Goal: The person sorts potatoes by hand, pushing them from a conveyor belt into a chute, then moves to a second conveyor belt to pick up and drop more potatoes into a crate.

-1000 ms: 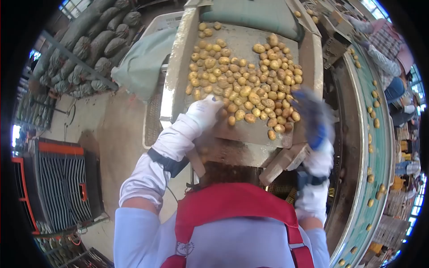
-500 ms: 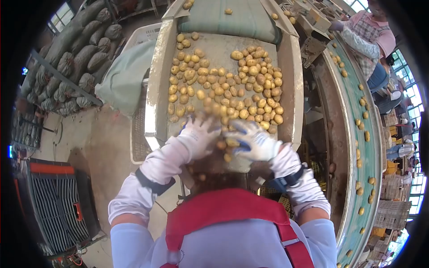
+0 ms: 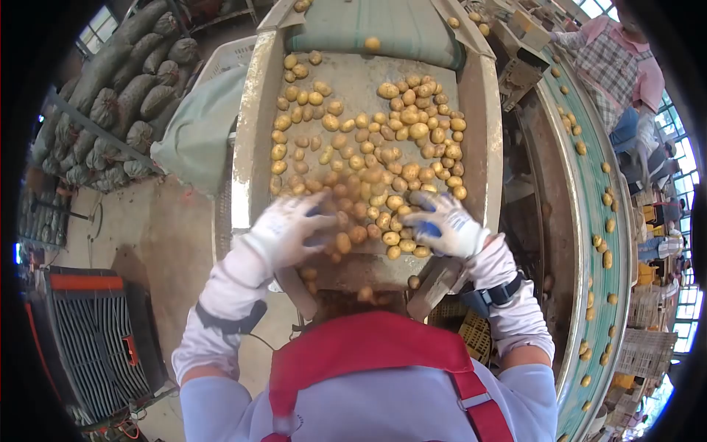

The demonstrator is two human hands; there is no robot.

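A broad spread of potatoes (image 3: pixel 410 171) lies in the metal chute (image 3: pixel 250 155). Both hands wear white gloves with blue palms. My left hand (image 3: pixel 289 228) is at the chute's lower left, fingers apart and curved beside several potatoes, some of them blurred by motion. On the lower right, my right hand (image 3: pixel 444 223) has its fingers spread against the edge of the pile, gripping none that I can see. Between the hands, potatoes sit near the chute's narrow lower mouth, and one potato (image 3: pixel 366 294) is below them at the outlet.
A green belt (image 3: pixel 368 26) feeds the chute from above. To the right, a long conveyor (image 3: pixel 589 272) carries scattered potatoes, with another person (image 3: pixel 611 66) beside it. Stacked filled sacks (image 3: pixel 132 103) stand at the left, above a black slatted machine (image 3: pixel 96 339) with an orange top.
My hands have moved farther apart, the left outward to the left and the right to the right. Potatoes have shifted down between them. The person by the conveyor has changed posture.
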